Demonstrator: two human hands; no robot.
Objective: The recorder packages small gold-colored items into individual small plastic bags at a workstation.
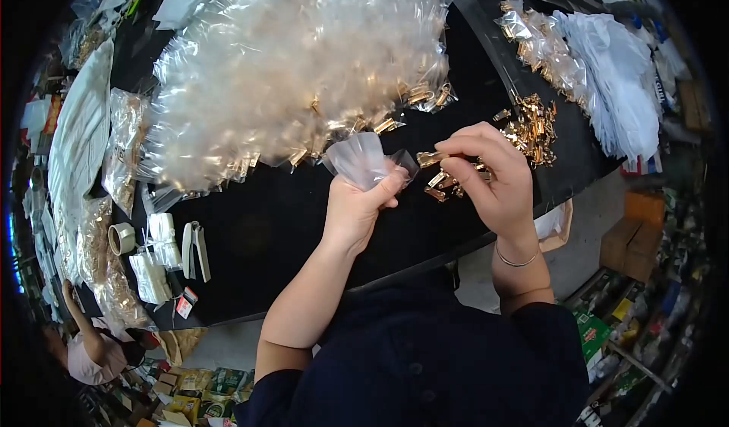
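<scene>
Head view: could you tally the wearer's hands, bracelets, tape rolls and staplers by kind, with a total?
Hands: 2 (left hand, right hand)
Bracelet: 1
Tape roll: 1
Stapler: 1
Total: 5

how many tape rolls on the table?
1. The tape roll is toward the left end of the black table, between a bag of gold pieces and the white bundles. More could be hidden under or behind the bags.
</scene>
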